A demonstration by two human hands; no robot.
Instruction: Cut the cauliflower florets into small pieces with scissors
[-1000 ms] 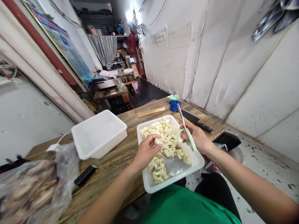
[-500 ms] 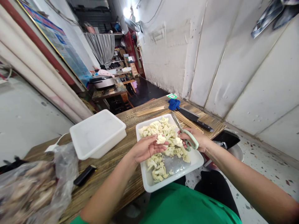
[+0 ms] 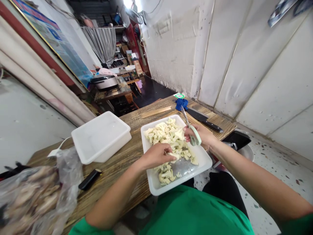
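A white plastic tray (image 3: 206, 162) at the table's front edge holds many cauliflower pieces (image 3: 162, 130), with some bare bottom showing near me. Over its left part, my left hand (image 3: 157, 154) pinches a small cauliflower floret (image 3: 174, 157) between thumb and fingers, palm turned down. My right hand (image 3: 197, 134) is closed around scissors (image 3: 195, 135) with pale green handles. Their metal blades point up and away from me, toward a blue cloth bundle (image 3: 181, 104). The right fingertips are beside cauliflower at the tray's right side; whether they also hold a piece is hard to see.
Left of the tray stands a white lidded box (image 3: 101, 135). A black-handled object (image 3: 90, 180) and a clear plastic bag (image 3: 36, 195) with brownish contents lie farther left. Wooden skewers (image 3: 156, 112) and a large knife (image 3: 205, 120) lie beyond the tray.
My left hand has turned from palm up with a floret on its fingers to palm down, pinching a floret lower over the tray. The scissors have shifted slightly left and up.
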